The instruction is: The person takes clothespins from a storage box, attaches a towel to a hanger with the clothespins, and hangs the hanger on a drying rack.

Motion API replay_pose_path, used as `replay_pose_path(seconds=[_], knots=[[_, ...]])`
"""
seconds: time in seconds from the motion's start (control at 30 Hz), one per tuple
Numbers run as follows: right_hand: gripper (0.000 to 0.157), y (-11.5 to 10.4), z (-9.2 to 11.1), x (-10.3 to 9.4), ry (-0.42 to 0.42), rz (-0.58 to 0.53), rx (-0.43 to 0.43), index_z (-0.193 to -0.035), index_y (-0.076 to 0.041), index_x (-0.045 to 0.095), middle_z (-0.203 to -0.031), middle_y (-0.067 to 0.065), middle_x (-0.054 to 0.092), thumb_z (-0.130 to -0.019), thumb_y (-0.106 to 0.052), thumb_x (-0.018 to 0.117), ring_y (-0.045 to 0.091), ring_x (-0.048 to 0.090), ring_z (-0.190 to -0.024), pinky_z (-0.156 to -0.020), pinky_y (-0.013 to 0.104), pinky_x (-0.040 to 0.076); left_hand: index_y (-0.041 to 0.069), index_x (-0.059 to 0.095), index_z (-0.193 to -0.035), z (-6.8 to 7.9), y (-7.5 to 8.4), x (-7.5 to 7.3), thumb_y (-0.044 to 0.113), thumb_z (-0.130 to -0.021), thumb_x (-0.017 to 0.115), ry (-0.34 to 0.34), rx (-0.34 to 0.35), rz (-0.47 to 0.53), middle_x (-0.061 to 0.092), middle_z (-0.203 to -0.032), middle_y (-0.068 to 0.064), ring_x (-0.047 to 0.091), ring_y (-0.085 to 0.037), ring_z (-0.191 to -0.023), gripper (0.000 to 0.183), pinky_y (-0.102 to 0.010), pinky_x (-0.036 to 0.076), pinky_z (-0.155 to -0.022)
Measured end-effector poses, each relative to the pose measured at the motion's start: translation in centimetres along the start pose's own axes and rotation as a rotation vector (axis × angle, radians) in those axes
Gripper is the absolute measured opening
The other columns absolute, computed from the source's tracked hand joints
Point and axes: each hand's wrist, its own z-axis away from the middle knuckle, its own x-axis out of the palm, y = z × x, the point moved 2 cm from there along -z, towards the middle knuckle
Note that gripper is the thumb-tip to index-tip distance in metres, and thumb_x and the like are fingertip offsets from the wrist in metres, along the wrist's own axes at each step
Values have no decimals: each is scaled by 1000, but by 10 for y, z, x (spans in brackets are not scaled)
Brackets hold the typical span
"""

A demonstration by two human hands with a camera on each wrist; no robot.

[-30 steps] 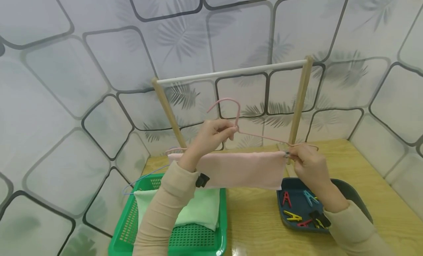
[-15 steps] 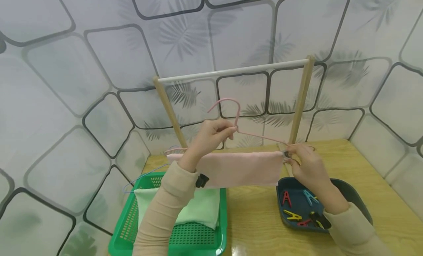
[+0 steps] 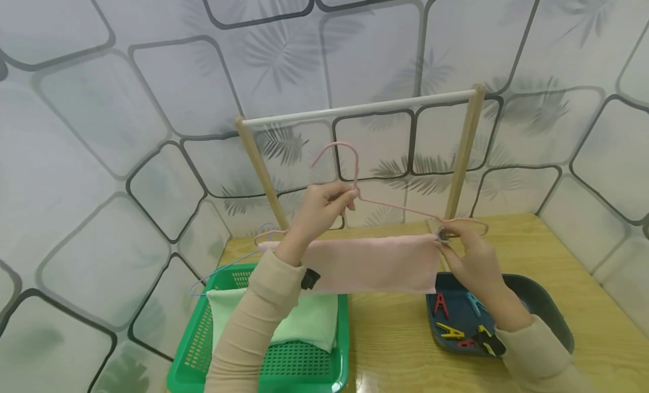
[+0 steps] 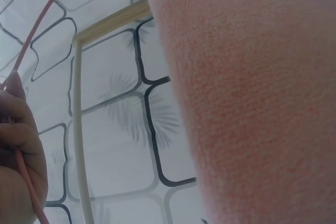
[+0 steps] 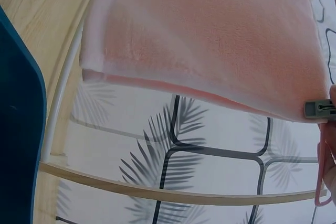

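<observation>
A pink hanger point(image 3: 396, 205) is held up in front of the rack, my left hand point(image 3: 324, 210) pinching it at the neck below the hook. Over its lower bar hangs a folded pink towel point(image 3: 375, 264). At the towel's upper right corner a grey clothespin point(image 5: 316, 109) sits on the cloth and bar. My right hand point(image 3: 474, 260) pinches that clothespin between thumb and fingers. My left forearm covers part of the towel's left side in the head view.
A rack with a white bar point(image 3: 365, 108) and wooden posts stands behind. At left, a green basket point(image 3: 342, 336) holds a light green cloth point(image 3: 304, 325), with a blue hanger point(image 3: 223, 267) near it. A dark blue tray point(image 3: 550, 303) at right holds several coloured clothespins point(image 3: 450, 330).
The hanger's hook has shifted slightly left and up with my left hand. The towel's right end dipped a little after rising. My right hand stays at the clothespin.
</observation>
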Motion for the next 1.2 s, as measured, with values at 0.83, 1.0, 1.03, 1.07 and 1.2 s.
replay_pose_path(seconds=[0.83,1.0,1.03,1.07,1.2], knots=[[36,-1,8,3,-9,27,-79,-85,4,53,-79,8,53,-78,-31,46,18,53,-66,-56,26,41,7,62,-77,2,-2,1,23,-78,49,20,77,-111,54,-58,6,42,-2,-45,21,-18,34,-39],[36,0,9,3,-11,35,-73,-85,4,54,-78,9,53,-78,-31,47,17,53,-65,-53,27,42,7,62,-77,2,0,1,22,-78,49,12,91,-130,54,-58,6,42,-1,-45,20,-17,36,-41],[36,1,10,3,-9,35,-72,-85,4,55,-78,9,53,-77,-31,47,17,53,-65,-53,27,42,6,62,-77,2,0,1,22,-78,49,10,92,-133,55,-58,5,42,-1,-45,20,-16,36,-41],[36,1,10,3,-7,36,-70,-86,4,55,-78,10,53,-77,-30,47,17,53,-64,-52,27,42,6,62,-77,2,0,1,21,-78,49,9,95,-132,55,-58,5,42,-1,-45,20,-17,36,-41],[35,1,11,3,9,27,-74,-86,4,55,-78,11,53,-77,-29,47,17,52,-64,-52,25,41,6,62,-77,2,2,0,20,-78,50,4,104,-121,55,-58,5,41,-1,-45,19,-17,36,-41]])
